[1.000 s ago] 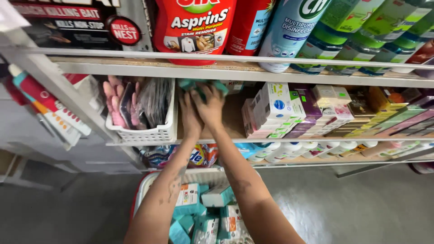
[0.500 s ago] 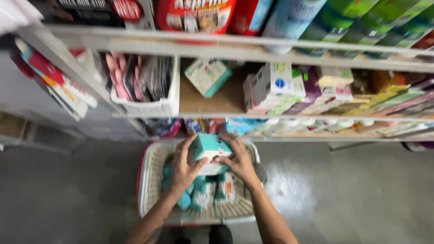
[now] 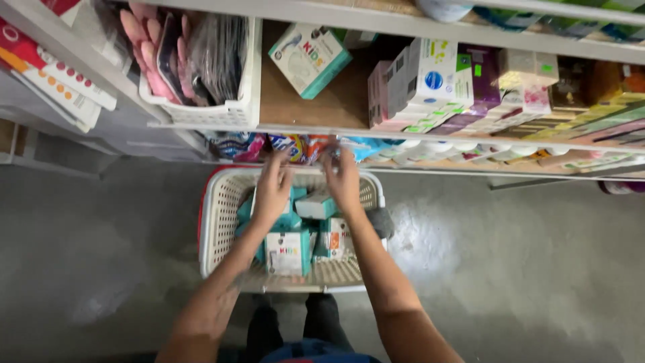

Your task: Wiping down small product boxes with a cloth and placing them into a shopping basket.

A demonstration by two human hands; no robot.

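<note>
Left hand (image 3: 272,191): centre of frame, fingers spread and curled loosely down over the far end of the basket, clasping nothing clearly.
Right hand (image 3: 342,183): beside it, fingers bent, resting at a teal box; whether it grips is blurred.
Teal boxes (image 3: 287,250): standing packed in the white basket (image 3: 215,222), lower centre, upright so many fit.
Shelf box (image 3: 309,57): same teal kind, tilted alone on the wooden shelf (image 3: 295,107), upper centre.
White bin (image 3: 228,111): upper left, holding pink and dark packets.

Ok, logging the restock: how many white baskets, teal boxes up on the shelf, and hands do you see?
White baskets: 2, shelf basket, floor basket
Shelved boxes: 1, teal box
Hands: 2, left hand, right hand
Total: 5
</note>
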